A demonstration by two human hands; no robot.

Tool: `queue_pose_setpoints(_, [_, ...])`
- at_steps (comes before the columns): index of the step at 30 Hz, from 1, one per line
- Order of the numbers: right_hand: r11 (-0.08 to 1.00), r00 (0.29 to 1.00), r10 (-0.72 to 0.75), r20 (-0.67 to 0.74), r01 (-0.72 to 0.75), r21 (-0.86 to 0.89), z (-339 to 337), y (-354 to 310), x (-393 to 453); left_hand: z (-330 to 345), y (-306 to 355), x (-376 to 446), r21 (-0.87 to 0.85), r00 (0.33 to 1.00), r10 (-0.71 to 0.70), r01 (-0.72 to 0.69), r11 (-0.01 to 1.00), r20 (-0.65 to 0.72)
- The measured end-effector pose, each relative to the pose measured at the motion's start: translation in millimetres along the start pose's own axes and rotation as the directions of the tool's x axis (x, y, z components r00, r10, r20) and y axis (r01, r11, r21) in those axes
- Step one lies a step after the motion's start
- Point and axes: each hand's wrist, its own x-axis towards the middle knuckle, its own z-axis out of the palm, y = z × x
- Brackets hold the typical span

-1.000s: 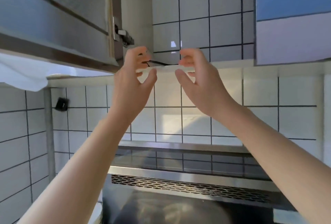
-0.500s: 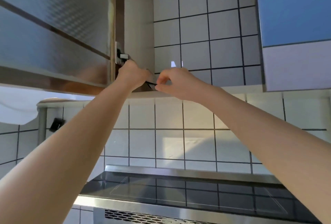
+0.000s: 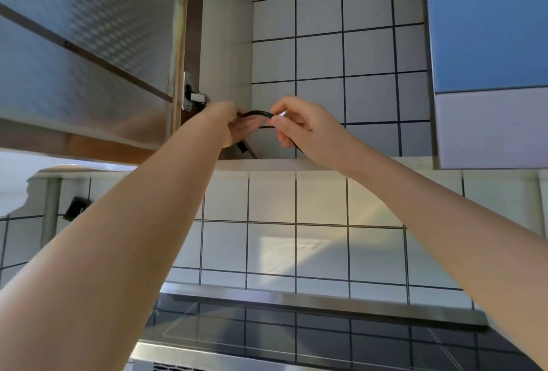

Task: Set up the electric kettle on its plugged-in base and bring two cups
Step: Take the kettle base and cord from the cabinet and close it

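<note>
Both my hands reach up into an open wall cupboard (image 3: 267, 163). A thin black cord (image 3: 256, 113) arches between them just above the cupboard's bottom shelf. My left hand (image 3: 229, 124) grips one end of it at the cupboard's left wall. My right hand (image 3: 299, 126) pinches the other end between thumb and fingers. A small black piece (image 3: 243, 146) hangs below my left hand. No kettle, base or cup shows in this view.
The cupboard's frosted glass door (image 3: 89, 53) stands swung open on the left, its hinge (image 3: 192, 99) beside my left wrist. A blue door (image 3: 489, 44) hangs at right. Below are a tiled wall, a black hob (image 3: 296, 332) and a wall socket (image 3: 77, 207).
The view has tilted further up into the cupboard. My hands have drawn apart, and the black cord now shows as an arch between them.
</note>
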Motion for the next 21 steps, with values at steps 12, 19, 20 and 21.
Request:
queue_pose_setpoints(12, [0.884, 0.986, 0.086, -0.142, -0.142, -0.446, -33, 38, 14, 19, 16, -7, -0.608, 0.963, 0.085, 0.092, 0.788, 0.256])
queue_pose_setpoints(19, [0.823, 0.923, 0.373, -0.095, -0.377, -0.426, -48, 41, 19, 18, 24, -13, -0.615, 0.927, 0.200, 0.042, 0.787, 0.319])
queue_pose_setpoints(20, [0.836, 0.866, 0.499, -0.041, -0.494, -0.239, -49, 41, 21, 18, 25, -15, -0.621, 0.917, 0.226, 0.029, 0.783, 0.328])
queue_pose_setpoints(21, [0.812, 0.811, 0.583, 0.033, -0.583, -0.032, -50, 41, 23, 18, 25, -16, -0.622, 0.910, 0.247, 0.015, 0.783, 0.333])
